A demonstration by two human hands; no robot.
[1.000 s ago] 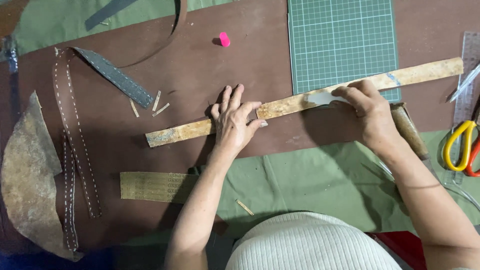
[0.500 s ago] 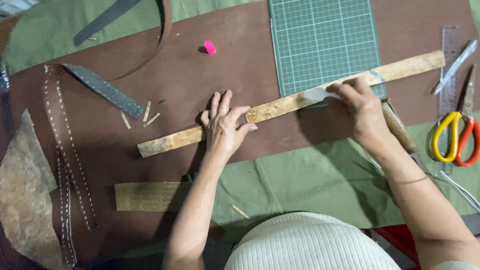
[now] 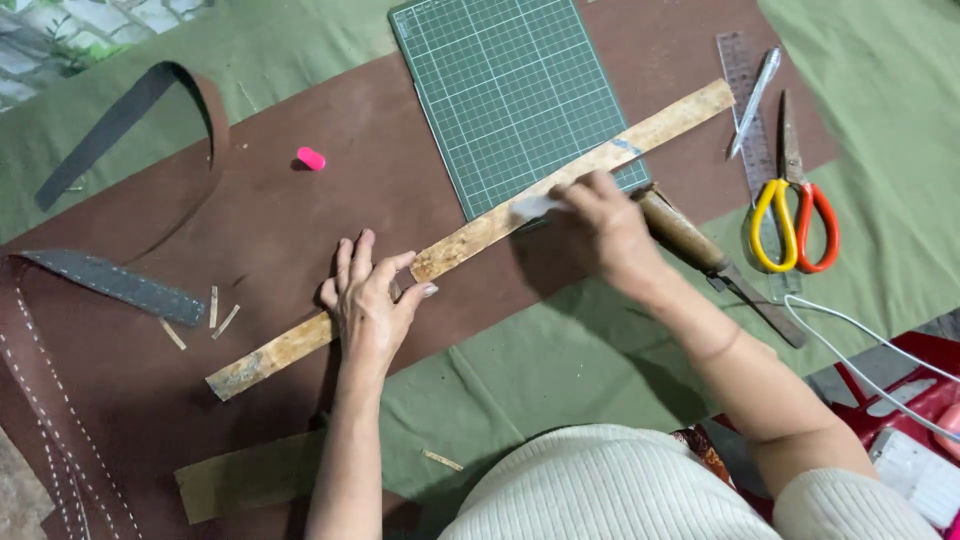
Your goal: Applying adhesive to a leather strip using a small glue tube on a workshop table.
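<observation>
**Long tan strip pinned flat, a pale tool pressed on its middle**

The long tan strip [image 3: 470, 238] runs slantwise across the brown leather sheet [image 3: 330, 210], its lower left end near the sheet's front edge and its upper right end reaching past the corner of the green cutting mat [image 3: 500, 90], just short of the clear ruler [image 3: 745, 110]. It crosses the mat's lower right corner. Behind the strip the brown sheet lies open up to a small pink piece [image 3: 311, 158]; in front, green cloth [image 3: 560, 350] covers the counter down to the person's white top. To the right the room is tighter: a wooden-handled tool [image 3: 690, 240] lies just beside the right hand, with yellow-and-red scissors [image 3: 790, 225] and a silver pen [image 3: 752, 100] further out. To the left lie a grey stitched strap [image 3: 120, 285] and a few small offcuts [image 3: 215, 315], apart from the strip.

The left hand [image 3: 370, 300] lies palm down over the strip, fingers spread and flat, pressing rather than gripping; the thumb reaches along the strip's near edge. The right hand [image 3: 600, 225] has its grip closed, fingertips pinched together on a small pale tool [image 3: 535, 207] whose flat end rests on the strip at the mat's corner.
</observation>
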